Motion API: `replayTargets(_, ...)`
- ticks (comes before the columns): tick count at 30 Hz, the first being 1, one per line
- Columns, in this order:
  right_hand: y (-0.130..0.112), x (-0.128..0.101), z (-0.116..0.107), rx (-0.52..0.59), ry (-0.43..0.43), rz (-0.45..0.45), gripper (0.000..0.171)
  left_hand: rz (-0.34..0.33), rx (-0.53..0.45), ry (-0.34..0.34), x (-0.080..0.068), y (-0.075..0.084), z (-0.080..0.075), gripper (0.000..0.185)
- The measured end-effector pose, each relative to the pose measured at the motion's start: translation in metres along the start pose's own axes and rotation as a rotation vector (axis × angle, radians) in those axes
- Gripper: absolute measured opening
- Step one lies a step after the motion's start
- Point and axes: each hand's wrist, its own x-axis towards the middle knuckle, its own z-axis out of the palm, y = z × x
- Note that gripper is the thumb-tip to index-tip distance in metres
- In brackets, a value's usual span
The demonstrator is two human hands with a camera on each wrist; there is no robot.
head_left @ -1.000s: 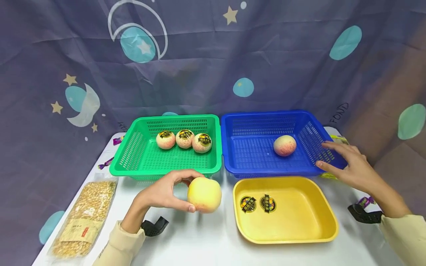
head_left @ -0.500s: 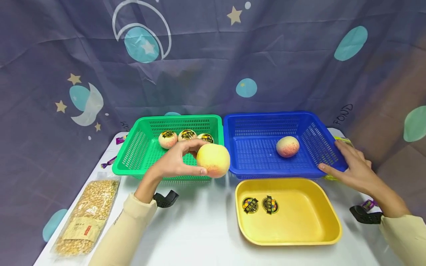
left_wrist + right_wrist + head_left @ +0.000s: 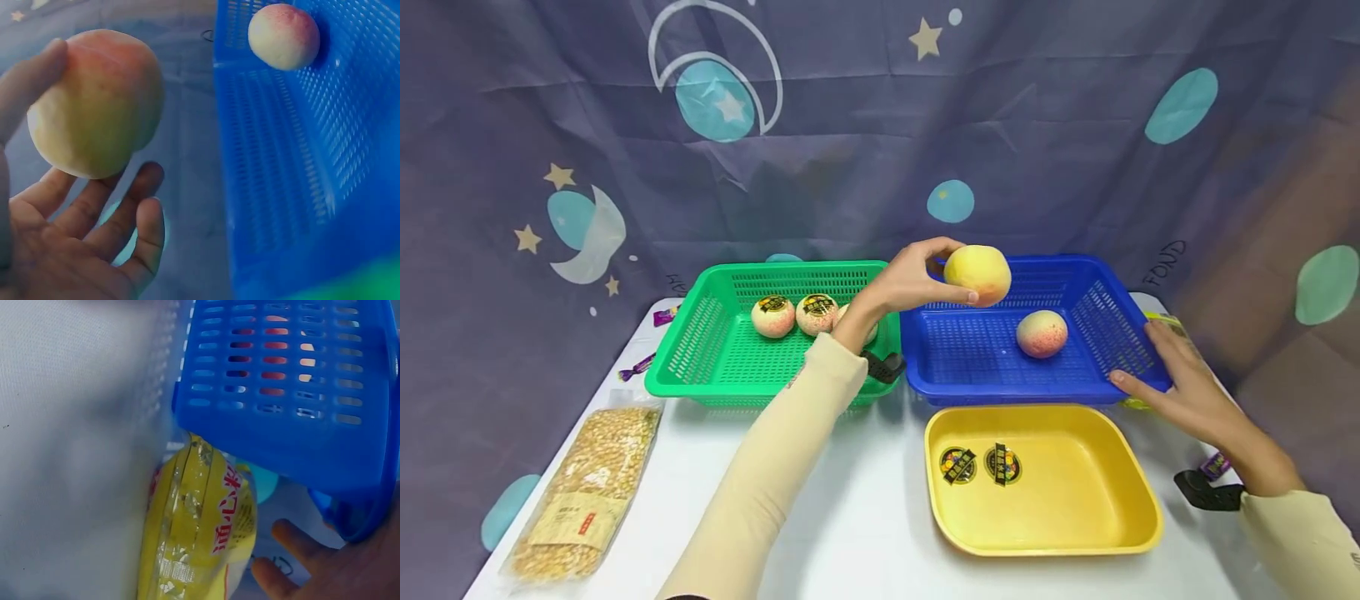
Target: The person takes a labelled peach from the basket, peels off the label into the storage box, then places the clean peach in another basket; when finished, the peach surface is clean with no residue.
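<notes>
In the head view, the held peach [image 3: 979, 273] partly hid your left hand [image 3: 913, 279], whose wrist [image 3: 859, 321] covered much of a basket peach [image 3: 872, 335]. Your right hand [image 3: 1191, 396], cut off in its own wrist view, partly masked the yellow packet [image 3: 194, 531] beside it.

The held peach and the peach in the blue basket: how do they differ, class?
The held peach is up in the left hand; the other peach lies in the blue basket. The held peach is yellow with a smooth orange-red blush; the other peach is cream with speckled pinkish red. Both are roundish, with no sticker in sight.
</notes>
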Motion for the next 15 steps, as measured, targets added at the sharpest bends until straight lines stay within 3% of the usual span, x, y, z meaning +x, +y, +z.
replayTargets(7, 0.000, -0.003, -0.002, -0.004, -0.018, 0.028, 0.097, -0.150, -0.017, -0.018, 0.049, -0.022, 0.041, 0.064)
replayTargets(10, -0.001, -0.003, -0.003, -0.003, -0.022, 0.039, 0.097, -0.235, -0.024, -0.006, 0.060, -0.034, 0.057, 0.065)
replayTargets(15, -0.003, -0.002, -0.003, 0.004, -0.029, 0.045, 0.098, -0.334, 0.044, 0.026, 0.069, -0.046, 0.075, 0.061)
